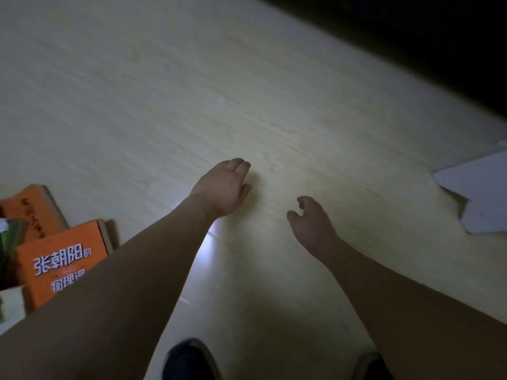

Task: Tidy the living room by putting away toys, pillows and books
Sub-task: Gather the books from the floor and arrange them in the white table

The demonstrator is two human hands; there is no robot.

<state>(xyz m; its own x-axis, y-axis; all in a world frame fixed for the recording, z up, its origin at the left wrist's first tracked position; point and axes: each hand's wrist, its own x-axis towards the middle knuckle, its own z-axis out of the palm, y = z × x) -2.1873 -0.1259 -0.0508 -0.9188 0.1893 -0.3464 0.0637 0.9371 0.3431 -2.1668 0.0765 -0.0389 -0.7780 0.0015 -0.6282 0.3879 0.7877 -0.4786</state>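
Note:
Both my arms stretch forward over a pale wooden floor [192,78]. My left hand [223,187] hangs above the floor with relaxed fingers and holds nothing. To its right, my right hand [311,219] is also empty, its fingers loosely curled. An orange book [63,259] with white lettering lies on the floor at the lower left, partly hidden by my left forearm. Behind it lies a second orange book [35,207]. Both hands are well away from the books.
A white flat sheet or board [482,193] lies on the floor at the right edge. A dark area [411,37] fills the top right corner. My two dark shoes [189,360] show at the bottom. A dark greenish object [11,242] sits at the left edge.

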